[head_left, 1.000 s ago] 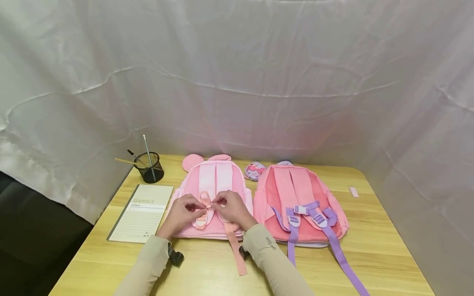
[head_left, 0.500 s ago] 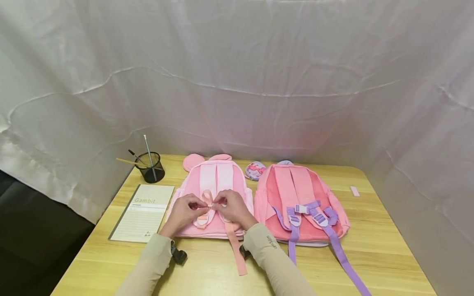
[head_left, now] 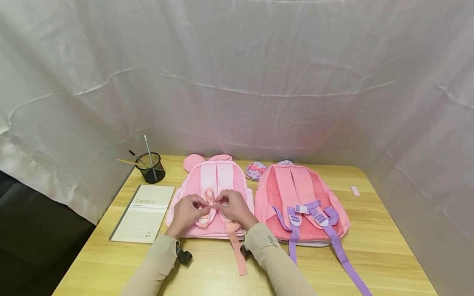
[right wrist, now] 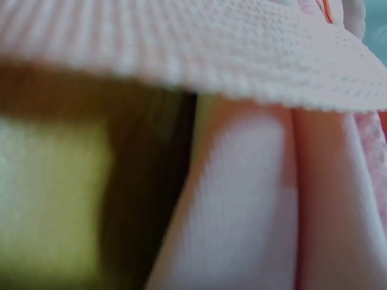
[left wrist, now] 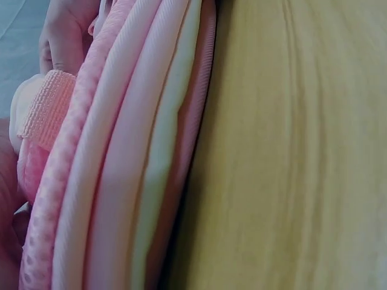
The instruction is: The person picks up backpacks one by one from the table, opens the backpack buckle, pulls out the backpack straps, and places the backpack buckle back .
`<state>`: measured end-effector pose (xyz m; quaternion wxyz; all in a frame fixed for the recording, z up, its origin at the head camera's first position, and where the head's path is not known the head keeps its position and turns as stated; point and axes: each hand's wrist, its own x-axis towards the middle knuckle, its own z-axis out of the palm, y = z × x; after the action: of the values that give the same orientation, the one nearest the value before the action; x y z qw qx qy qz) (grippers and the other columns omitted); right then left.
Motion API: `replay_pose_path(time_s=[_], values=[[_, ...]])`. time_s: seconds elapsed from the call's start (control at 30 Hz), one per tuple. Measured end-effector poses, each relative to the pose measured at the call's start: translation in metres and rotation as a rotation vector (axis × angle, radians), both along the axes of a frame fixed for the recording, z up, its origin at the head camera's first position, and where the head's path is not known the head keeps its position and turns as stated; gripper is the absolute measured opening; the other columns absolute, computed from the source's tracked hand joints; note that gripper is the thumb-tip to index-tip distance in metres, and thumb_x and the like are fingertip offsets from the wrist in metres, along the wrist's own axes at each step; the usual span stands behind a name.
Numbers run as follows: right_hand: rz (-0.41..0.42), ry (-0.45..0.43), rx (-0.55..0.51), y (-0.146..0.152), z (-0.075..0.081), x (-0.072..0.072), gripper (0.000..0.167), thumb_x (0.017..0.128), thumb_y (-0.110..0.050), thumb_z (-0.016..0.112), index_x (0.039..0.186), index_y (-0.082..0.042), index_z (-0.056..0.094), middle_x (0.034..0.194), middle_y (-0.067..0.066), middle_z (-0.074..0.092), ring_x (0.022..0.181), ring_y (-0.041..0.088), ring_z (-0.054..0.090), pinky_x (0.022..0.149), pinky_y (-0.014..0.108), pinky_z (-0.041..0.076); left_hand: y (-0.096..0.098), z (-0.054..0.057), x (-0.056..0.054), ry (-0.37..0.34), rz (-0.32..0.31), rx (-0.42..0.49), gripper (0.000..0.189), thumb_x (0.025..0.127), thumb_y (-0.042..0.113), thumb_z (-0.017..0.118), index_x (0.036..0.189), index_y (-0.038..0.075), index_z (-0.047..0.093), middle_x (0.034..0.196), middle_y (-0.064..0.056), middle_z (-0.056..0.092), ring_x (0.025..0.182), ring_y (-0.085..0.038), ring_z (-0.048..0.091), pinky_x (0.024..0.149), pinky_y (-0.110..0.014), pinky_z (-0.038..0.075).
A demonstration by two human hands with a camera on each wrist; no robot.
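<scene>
In the head view, a light pink backpack lies with its shoulder straps upward. Over its middle, my left hand and right hand meet fingertip to fingertip. Between thumb and forefinger each pinches the peach webbing strap, whose loop stands up above the fingers. What joins the strap at the fingertips is too small to tell. A white strap adjuster threaded with peach webbing shows beside the fingers in the left wrist view. Close webbing hides the right hand's work in the right wrist view.
A coral backpack with purple straps and a clipped buckle lies to the right. A notebook and a black mesh pen cup are at left. A small pouch and a pink eraser-like block lie farther back.
My left hand has shifted slightly right, nearer my right hand. The peach loop has moved a little right and turned, while the right hand has stayed almost still.
</scene>
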<state>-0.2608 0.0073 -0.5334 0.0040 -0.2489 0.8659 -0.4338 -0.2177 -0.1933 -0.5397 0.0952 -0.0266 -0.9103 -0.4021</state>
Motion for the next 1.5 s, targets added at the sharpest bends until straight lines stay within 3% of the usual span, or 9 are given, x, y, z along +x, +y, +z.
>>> replay_pose_path(time_s=[0.23,0.63,1.0,1.2,1.5], values=[[0.006,-0.012,0.015,0.0,0.001,-0.001,0.01,0.086,-0.022,0.083,0.088,-0.018,0.074,0.087,-0.004,0.071,0.083,0.01,0.061,0.08,0.027,0.051,0.002,-0.004,0.0,0.02,0.018,-0.004,0.012,0.076,0.024,0.088,0.076,0.03,0.077,0.074,0.013,0.065,0.074,-0.007,0.055,0.072,-0.027,0.043],[-0.053,-0.067,-0.108,-0.001,0.005,0.001,0.013,0.087,-0.025,0.084,0.091,-0.015,0.076,0.085,-0.002,0.072,0.079,0.011,0.058,0.074,0.025,0.046,0.003,-0.002,0.003,0.026,-0.007,-0.077,0.015,0.077,0.028,0.087,0.072,0.031,0.073,0.074,0.013,0.061,0.077,-0.01,0.052,0.073,-0.031,0.042],[-0.055,-0.076,-0.133,0.001,0.005,-0.001,0.013,0.087,-0.024,0.084,0.093,-0.015,0.076,0.086,-0.002,0.072,0.078,0.008,0.058,0.074,0.024,0.048,0.008,0.002,0.002,0.16,-0.037,-0.146,0.012,0.079,0.026,0.084,0.078,0.026,0.071,0.074,0.01,0.057,0.072,-0.009,0.05,0.064,-0.027,0.041],[-0.055,-0.073,-0.144,0.001,0.004,0.0,0.013,0.087,-0.022,0.084,0.094,-0.014,0.076,0.086,-0.001,0.072,0.079,0.008,0.058,0.075,0.024,0.048,0.013,0.004,0.0,0.165,-0.013,-0.119,0.012,0.081,0.026,0.083,0.078,0.024,0.071,0.075,0.006,0.061,0.073,-0.011,0.054,0.067,-0.03,0.043],[-0.075,-0.063,-0.192,0.0,0.004,0.001,0.011,0.088,-0.02,0.082,0.094,-0.013,0.077,0.088,0.0,0.074,0.08,0.01,0.059,0.075,0.024,0.049,0.014,-0.001,0.001,0.156,-0.014,-0.065,0.012,0.079,0.024,0.083,0.076,0.026,0.071,0.075,0.009,0.062,0.074,-0.01,0.053,0.069,-0.029,0.044]])
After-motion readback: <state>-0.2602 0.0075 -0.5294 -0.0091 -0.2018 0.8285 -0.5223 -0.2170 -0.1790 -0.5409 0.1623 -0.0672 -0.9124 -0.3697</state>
